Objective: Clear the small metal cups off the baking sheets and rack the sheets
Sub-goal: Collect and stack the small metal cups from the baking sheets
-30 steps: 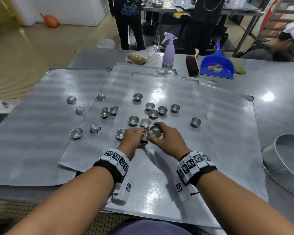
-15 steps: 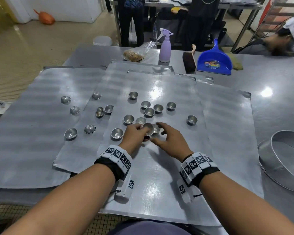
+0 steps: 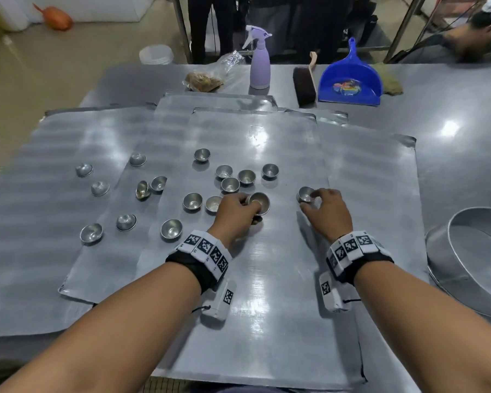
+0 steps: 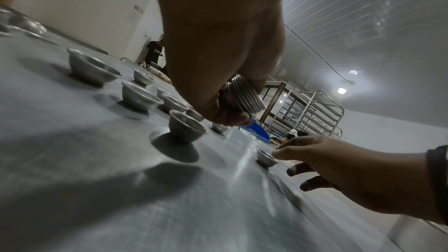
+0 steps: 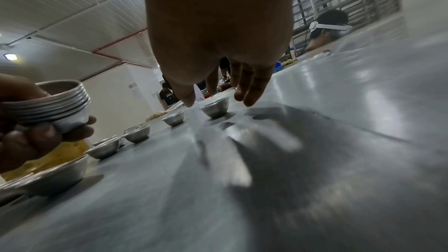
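- The top baking sheet (image 3: 267,321) lies nearest, overlapping other sheets spread over the steel table (image 3: 451,114); both forearms reach out over it.
- The left hand (image 3: 233,214) is curled round a nested stack of cups (image 3: 258,204), thumb below and fingers wrapped on the side. In the left wrist view the stacked rims (image 4: 246,96) show as tight ridges, the stack tilted and held just off the sheet.
- The right hand (image 3: 328,212) sits to the right of the stack at about the same reach. Its thumb and fingers are parted and straddle a lone cup (image 3: 306,194), mouth up on the sheet. In the right wrist view the fingertips (image 5: 249,101) come down on either side of that cup (image 5: 215,107); I cannot tell whether they already press it.
- The coming move turns on this: the lone cup lies just ahead of the right fingers and well right of the stack, so the right hand is plainly nearer. Once pinched it would likely travel left to drop into the stack.
- Further out, a cluster of four cups (image 3: 230,184) stands just beyond the left hand, with two more to its left; others are scattered over the left sheets (image 3: 40,251), some flipped.
- Farthest are a lilac spray bottle (image 3: 260,66), a brush (image 3: 304,83) and a blue dustpan (image 3: 350,83).
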Tool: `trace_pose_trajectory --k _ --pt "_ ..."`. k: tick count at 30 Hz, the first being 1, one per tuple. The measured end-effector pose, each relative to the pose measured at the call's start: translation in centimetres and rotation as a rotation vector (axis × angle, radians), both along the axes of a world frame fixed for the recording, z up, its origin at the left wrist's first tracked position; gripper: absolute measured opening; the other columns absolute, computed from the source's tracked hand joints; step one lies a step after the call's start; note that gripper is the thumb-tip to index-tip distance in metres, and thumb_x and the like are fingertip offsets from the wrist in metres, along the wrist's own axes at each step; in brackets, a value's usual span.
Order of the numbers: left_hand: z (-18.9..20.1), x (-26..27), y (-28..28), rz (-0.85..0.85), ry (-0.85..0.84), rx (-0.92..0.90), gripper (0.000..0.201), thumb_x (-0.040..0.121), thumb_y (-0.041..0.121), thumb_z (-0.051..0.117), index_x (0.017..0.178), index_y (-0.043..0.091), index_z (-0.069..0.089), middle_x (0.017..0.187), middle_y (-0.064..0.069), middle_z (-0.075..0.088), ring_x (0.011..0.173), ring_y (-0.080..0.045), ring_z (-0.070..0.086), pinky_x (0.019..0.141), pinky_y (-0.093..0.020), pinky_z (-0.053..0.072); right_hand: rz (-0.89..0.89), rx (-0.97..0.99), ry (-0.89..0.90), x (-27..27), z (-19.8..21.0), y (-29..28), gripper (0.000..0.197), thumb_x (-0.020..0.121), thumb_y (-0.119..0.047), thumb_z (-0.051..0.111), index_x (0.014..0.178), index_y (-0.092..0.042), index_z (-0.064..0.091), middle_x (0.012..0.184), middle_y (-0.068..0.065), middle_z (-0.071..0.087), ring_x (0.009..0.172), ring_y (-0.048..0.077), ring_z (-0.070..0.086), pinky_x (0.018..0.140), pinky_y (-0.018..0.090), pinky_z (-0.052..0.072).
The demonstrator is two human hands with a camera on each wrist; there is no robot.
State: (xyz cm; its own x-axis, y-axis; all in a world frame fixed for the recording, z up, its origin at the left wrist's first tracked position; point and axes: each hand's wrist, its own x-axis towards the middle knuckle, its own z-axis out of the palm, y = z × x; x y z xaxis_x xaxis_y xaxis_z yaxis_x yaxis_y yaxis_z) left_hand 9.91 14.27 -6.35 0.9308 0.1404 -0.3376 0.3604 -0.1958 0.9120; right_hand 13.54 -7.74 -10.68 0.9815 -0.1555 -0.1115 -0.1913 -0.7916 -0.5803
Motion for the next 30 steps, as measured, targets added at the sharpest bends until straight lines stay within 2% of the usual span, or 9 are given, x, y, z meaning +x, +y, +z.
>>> trace_pose_trajectory --k 5,9,13,15,19,22,25,27,30 --pt "0.2 0.8 -1.2 -0.005 0.022 0.002 0.014 0.090 0.006 0.065 0.101 0.000 0.071 0.095 -0.019 0.075 0.075 -0.023 0.076 0.081 -0.040 0.064 0.067 -0.033 0.074 1.6 -0.7 -0.4 0.049 0.083 -0.043 0.070 0.124 -0.019 0.060 0.151 0.006 0.034 0.125 0.031 0.052 0.099 0.039 0.044" --pt "0.3 1.0 -1.3 0.000 0.048 0.009 0.014 0.090 0.006 0.065 0.101 0.000 0.071 0.090 -0.015 0.074 0.073 -0.022 0.075 0.079 -0.042 0.064 0.121 -0.079 0.117 2.3 -1.0 -0.5 0.036 0.086 -0.042 0.069 0.114 -0.019 0.065 0.152 0.006 0.034 0.131 0.029 0.046 0.100 0.039 0.043" --pt "0.4 0.4 -0.7 0.015 0.039 0.004 0.014 0.091 0.006 0.063 0.101 -0.001 0.070 0.090 -0.014 0.072 0.070 -0.018 0.074 0.072 -0.041 0.062 0.138 -0.080 0.084 2.1 -0.9 0.2 0.024 0.087 -0.037 0.064 0.100 -0.017 0.065 0.124 0.010 0.056 0.112 0.033 0.056 0.084 0.037 0.047" --pt "0.5 -0.2 -0.3 0.030 0.035 0.011 0.013 0.092 0.007 0.063 0.101 0.002 0.071 0.090 -0.013 0.073 0.071 -0.018 0.075 0.074 -0.043 0.063 0.115 -0.047 0.073 1.6 -0.9 0.8 0.032 0.086 -0.034 0.065 0.110 -0.014 0.061 0.116 0.012 0.061 0.107 0.035 0.058 0.080 0.035 0.046" --pt "0.7 -1.3 0.8 0.053 0.020 0.021 0.011 0.093 0.005 0.061 0.097 -0.001 0.070 0.084 -0.012 0.068 0.061 -0.007 0.070 0.061 -0.029 0.061 0.097 0.004 0.062 -0.1 -0.3 2.3 0.063 0.085 -0.033 0.070 0.140 -0.011 0.048 0.133 0.015 0.056 0.121 0.035 0.054 0.096 0.039 0.045" --pt "1.2 -2.4 2.0 0.075 0.014 0.014 0.009 0.094 0.000 0.060 0.096 -0.005 0.067 0.082 -0.008 0.058 0.060 -0.007 0.057 0.046 -0.011 0.046 0.122 -0.011 0.052 -1.7 0.3 4.0 0.055 0.085 -0.035 0.071 0.132 -0.012 0.056 0.127 0.015 0.057 0.116 0.033 0.057 0.092 0.036 0.044" --pt "1.0 -3.3 3.8 0.100 0.025 -0.014 0.016 0.085 0.011 0.067 0.095 -0.002 0.063 0.089 -0.021 0.063 0.079 -0.029 0.069 0.062 -0.040 0.065 0.123 0.092 0.002 -3.4 1.0 6.0 0.055 0.080 -0.037 0.075 0.128 -0.016 0.056 0.121 0.009 0.064 0.110 0.029 0.060 0.092 0.038 0.049" --pt "0.5 -3.8 5.1 0.104 0.035 -0.031 0.019 0.078 0.019 0.068 0.091 0.005 0.067 0.095 -0.025 0.069 0.091 -0.040 0.073 0.073 -0.058 0.063 0.126 0.147 -0.025 -4.4 1.8 7.7 0.056 0.079 -0.039 0.075 0.128 -0.019 0.054 0.118 0.005 0.067 0.107 0.027 0.062 0.091 0.040 0.051" --pt "0.6 -4.5 6.2 0.135 0.022 -0.052 0.006 0.087 0.010 0.065 0.084 0.011 0.070 0.081 -0.012 0.072 0.078 -0.029 0.075 0.074 -0.050 0.064 0.170 0.208 -0.094 -6.0 3.0 10.3 0.059 0.081 -0.044 0.075 0.130 -0.020 0.053 0.117 0.004 0.068 0.106 0.024 0.063 0.091 0.041 0.052"
